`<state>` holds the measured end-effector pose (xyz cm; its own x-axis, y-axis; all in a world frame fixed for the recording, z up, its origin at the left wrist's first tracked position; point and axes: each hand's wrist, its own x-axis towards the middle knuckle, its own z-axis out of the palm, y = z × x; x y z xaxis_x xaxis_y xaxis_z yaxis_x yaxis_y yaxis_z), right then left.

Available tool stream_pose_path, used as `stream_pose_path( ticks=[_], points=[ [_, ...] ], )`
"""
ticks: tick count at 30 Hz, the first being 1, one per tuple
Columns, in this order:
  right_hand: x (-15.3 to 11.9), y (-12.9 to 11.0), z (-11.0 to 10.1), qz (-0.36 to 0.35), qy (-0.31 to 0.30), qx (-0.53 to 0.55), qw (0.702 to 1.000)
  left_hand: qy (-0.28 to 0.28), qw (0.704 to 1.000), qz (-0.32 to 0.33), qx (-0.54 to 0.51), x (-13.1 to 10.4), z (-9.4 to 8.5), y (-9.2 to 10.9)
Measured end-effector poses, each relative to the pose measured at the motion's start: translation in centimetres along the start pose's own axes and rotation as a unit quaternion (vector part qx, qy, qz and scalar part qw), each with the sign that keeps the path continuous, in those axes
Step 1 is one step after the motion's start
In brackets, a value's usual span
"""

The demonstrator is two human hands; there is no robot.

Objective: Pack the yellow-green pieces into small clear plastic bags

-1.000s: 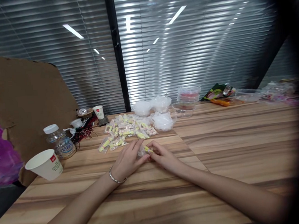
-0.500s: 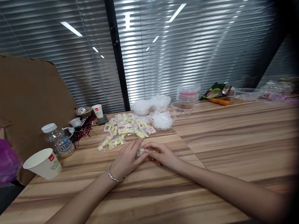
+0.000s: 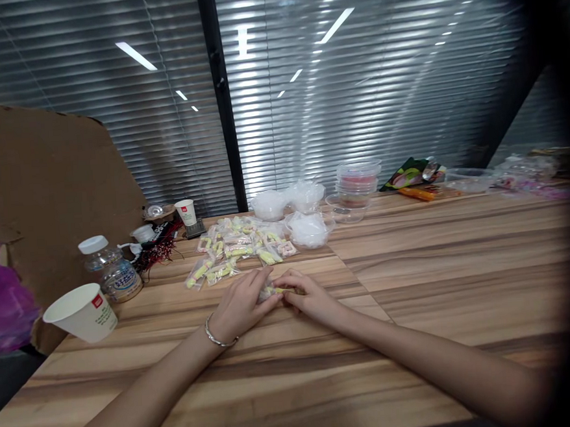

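Both hands meet over the wooden table point(image 3: 296, 369) at its middle. Fingers of my left hand point(image 3: 242, 301) close on a small clear plastic bag point(image 3: 266, 291), mostly hidden by the hand. My right hand point(image 3: 313, 296) pinches a thin yellow piece point(image 3: 281, 290) at the bag's right side; its exact kind is too small to make out. Just beyond the hands lies a pile of small clear bags point(image 3: 238, 248) with yellow and some pinkish pieces inside. A silver bracelet point(image 3: 218, 335) circles the left wrist.
Behind the pile stand plastic bowls point(image 3: 310, 230) with white filling and stacked clear containers point(image 3: 358, 181). To the left are a paper cup point(image 3: 84, 315), a plastic bottle point(image 3: 116, 271), a second cup point(image 3: 186, 212) and a cardboard sheet point(image 3: 44, 191). Orange-handled tools point(image 3: 416, 194) lie far right.
My right hand's fingers have shifted slightly, and more of the yellow piece shows between the hands. My left hand stays nearly still.
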<state>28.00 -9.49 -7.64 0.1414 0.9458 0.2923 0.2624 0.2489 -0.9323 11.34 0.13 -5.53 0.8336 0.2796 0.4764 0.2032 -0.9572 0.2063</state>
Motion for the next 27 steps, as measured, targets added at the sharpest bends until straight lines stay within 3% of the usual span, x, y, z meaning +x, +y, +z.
stream_pose_path(
  ticks=[8,19,27],
  points=[
    [0.1,0.6,0.1,-0.061,0.006,-0.076,0.995,-0.028,0.998,0.046,-0.041,0.3,-0.9,0.7],
    [0.1,-0.6,0.0,-0.057,0.021,-0.014,0.998,-0.046,0.997,0.041,-0.047,0.3,-1.1,0.7],
    [0.1,-1.0,0.0,-0.027,-0.009,0.09,0.996,-0.003,0.999,0.024,-0.036,0.1,-0.4,0.2]
  ],
)
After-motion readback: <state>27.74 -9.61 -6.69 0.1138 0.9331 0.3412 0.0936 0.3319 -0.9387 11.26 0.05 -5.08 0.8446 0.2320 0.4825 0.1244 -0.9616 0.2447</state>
